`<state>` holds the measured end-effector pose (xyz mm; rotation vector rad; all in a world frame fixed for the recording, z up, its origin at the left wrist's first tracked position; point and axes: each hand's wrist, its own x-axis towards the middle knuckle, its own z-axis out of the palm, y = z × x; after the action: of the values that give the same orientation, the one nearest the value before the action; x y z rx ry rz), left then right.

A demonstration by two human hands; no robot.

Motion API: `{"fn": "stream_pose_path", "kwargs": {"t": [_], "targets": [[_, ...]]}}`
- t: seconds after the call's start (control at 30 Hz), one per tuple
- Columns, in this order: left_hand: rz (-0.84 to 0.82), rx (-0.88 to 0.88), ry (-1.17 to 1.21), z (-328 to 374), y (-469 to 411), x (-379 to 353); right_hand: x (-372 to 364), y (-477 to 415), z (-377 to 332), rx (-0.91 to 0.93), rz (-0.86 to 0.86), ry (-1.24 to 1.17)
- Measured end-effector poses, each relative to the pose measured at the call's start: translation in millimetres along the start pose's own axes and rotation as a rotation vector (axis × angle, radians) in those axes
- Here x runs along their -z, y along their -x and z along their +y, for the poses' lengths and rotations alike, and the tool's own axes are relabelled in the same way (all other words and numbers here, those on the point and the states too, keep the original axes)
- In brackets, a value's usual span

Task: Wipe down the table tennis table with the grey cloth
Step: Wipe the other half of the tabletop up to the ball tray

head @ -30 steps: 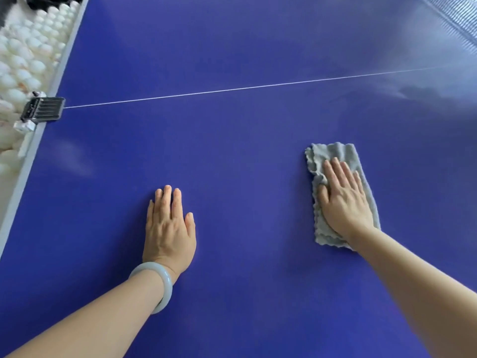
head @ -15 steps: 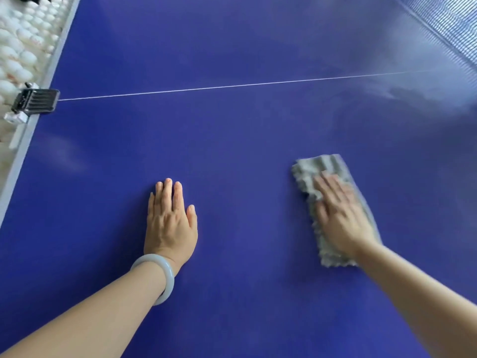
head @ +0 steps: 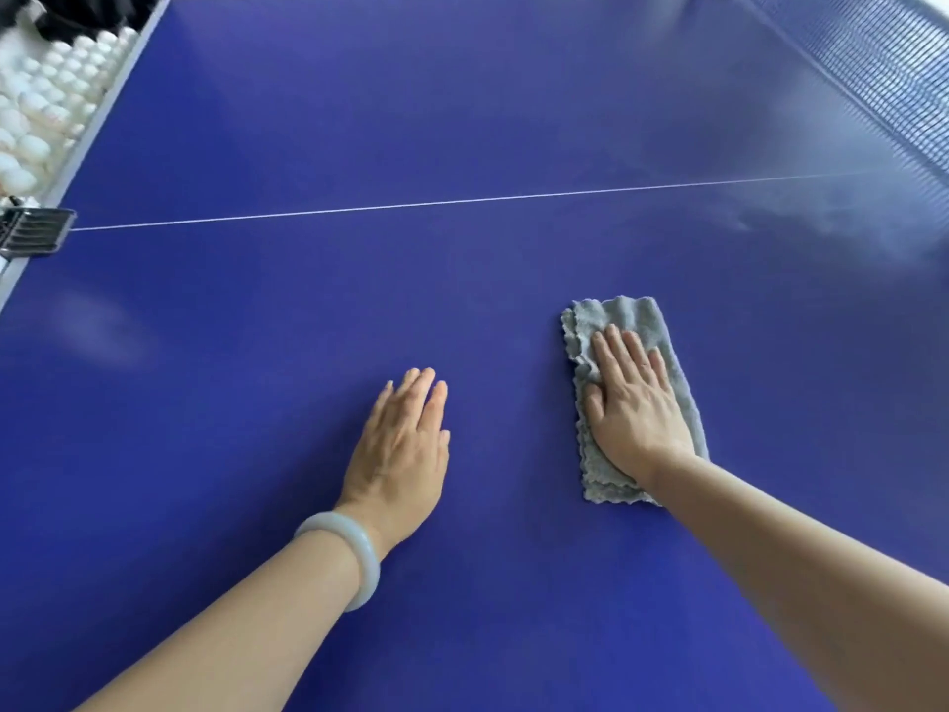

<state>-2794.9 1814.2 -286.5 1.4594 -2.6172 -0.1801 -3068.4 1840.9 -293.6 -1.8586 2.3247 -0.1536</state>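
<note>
Upper left of the frame, white balls (head: pixel 36 100) lie beyond the table (head: pixel 462 120) edge. Left hand (head: pixel 400 454) lies flat at lower centre, fingers straight and together. Right of centre, the folded grey cloth (head: pixel 624 313) runs lengthwise up the frame, tilted slightly left; the right hand (head: pixel 634 408) presses it flat, fingers straight.

Two forearms in view, both bare up to the near frame edge. Left forearm (head: pixel 231 624): one bangle (head: pixel 334 522) at the wrist. It is pale milky white with a faint grey-green tint, smooth, thick, round in section, an unbroken ring, slightly translucent, with a soft sheen along its far rim. Right forearm (head: pixel 801 573): bare, wrist included.
</note>
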Motion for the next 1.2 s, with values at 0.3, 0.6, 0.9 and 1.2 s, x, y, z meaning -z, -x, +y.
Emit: {"fn": "stream_pose_path", "kwargs": {"t": [0.3,0.6,0.9,1.2], "targets": [[-0.006,0.188,-0.013,42,-60,-25,6,28,27,0.685,-0.153,-0.016],[-0.020,0.208,-0.010,43,-62,-24,21,-121,40,0.158,-0.010,-0.053],[-0.037,0.217,-0.046,43,-62,-23,6,-84,13,0.792,-0.129,-0.080],[-0.080,0.222,-0.038,44,-63,-20,1,-194,-72,0.166,-0.023,-0.119]]}}
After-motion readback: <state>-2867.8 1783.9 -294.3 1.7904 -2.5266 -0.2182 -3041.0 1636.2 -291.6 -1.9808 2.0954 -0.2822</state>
